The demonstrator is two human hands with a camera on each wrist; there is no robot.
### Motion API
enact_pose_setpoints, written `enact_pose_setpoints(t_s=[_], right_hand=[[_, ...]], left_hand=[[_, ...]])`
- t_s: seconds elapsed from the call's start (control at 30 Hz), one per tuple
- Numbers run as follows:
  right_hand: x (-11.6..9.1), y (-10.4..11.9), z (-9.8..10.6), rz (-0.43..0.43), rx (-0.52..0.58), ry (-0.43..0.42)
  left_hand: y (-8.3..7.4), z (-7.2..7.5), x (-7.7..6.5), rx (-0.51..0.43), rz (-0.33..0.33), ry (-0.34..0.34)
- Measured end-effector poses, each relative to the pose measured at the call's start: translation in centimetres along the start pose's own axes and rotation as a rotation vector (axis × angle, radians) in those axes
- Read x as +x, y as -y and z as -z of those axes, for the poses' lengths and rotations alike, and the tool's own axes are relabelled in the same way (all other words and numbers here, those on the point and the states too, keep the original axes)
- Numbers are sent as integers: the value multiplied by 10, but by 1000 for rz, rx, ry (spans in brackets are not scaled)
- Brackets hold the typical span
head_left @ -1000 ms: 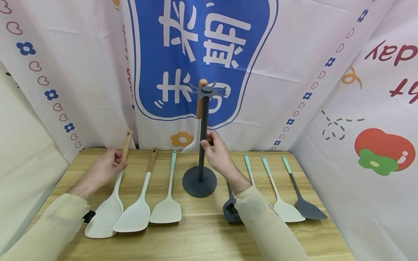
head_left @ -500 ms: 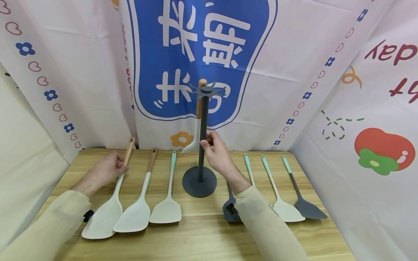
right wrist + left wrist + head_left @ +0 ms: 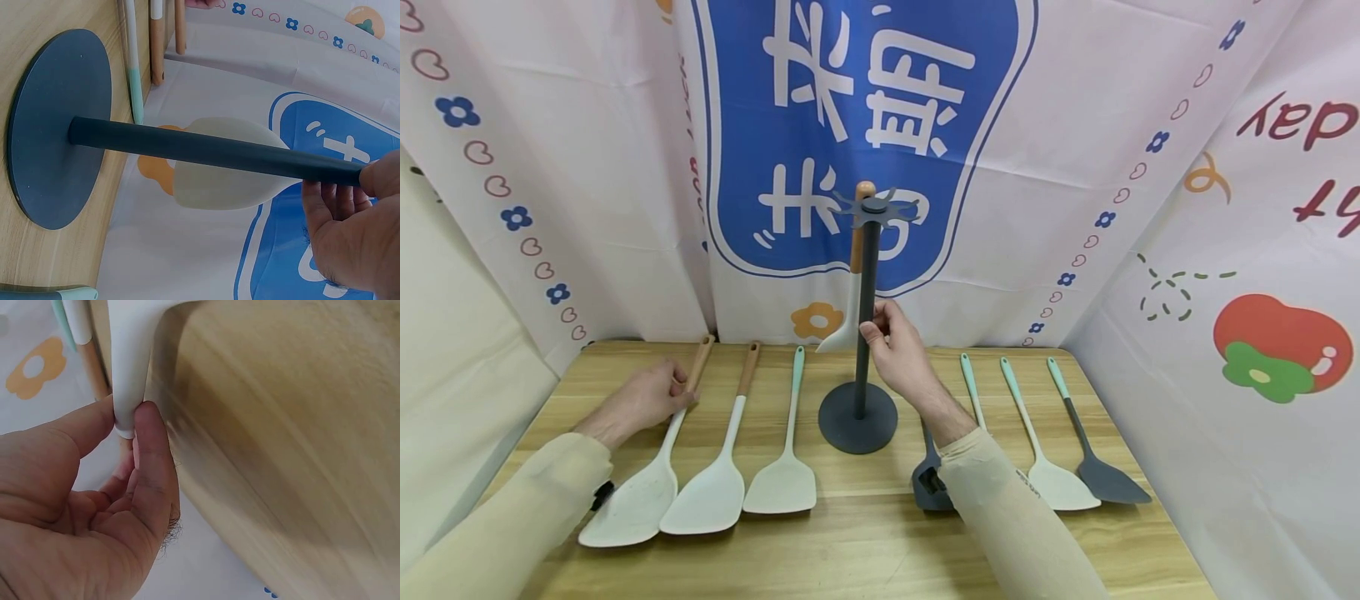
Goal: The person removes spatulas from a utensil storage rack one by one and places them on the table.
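Note:
My left hand pinches a white spatula with a wooden handle between thumb and fingers, low over the table's left side. In the left wrist view the thumb and forefinger meet the white shaft just where the wood begins. My right hand holds the upright post of a dark grey utensil stand, thumb and fingers around it. Behind the post another wooden-handled spatula hangs from the stand's hooked top. In the right wrist view its pale blade shows partly behind the post.
Right of the held spatula lie a wooden-handled white spatula and a mint-handled one. Further right are a white spatula, a grey one and another grey blade partly under my right sleeve. A printed cloth stands behind.
My left hand has come down and slightly right, lowering the spatula's handle end toward the table while its blade slid left. The right hand and stand have stayed still.

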State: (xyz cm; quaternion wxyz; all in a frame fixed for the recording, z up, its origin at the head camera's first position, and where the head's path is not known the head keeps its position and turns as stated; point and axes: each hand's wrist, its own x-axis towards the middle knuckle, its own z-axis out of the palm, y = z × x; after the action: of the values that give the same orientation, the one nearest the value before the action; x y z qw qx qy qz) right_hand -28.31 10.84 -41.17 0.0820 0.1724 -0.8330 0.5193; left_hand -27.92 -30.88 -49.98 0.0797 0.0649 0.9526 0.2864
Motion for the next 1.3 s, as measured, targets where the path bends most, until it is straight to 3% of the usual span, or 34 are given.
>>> enact_pose_setpoints(t_s=[0.4,0.63,0.8,1.3], right_hand=[[0,1,0,-4,1,5],[0,2,0,-5,10,0],[0,2,0,-5,8,3],[-1,2,0,-5,16,-2]], left_hand=[[5,-2,1,16,-22,15],[3,9,1,44,-25,17],[-7,23,-1,42,-15,7],[-49,53,-6,35,-93,-121]])
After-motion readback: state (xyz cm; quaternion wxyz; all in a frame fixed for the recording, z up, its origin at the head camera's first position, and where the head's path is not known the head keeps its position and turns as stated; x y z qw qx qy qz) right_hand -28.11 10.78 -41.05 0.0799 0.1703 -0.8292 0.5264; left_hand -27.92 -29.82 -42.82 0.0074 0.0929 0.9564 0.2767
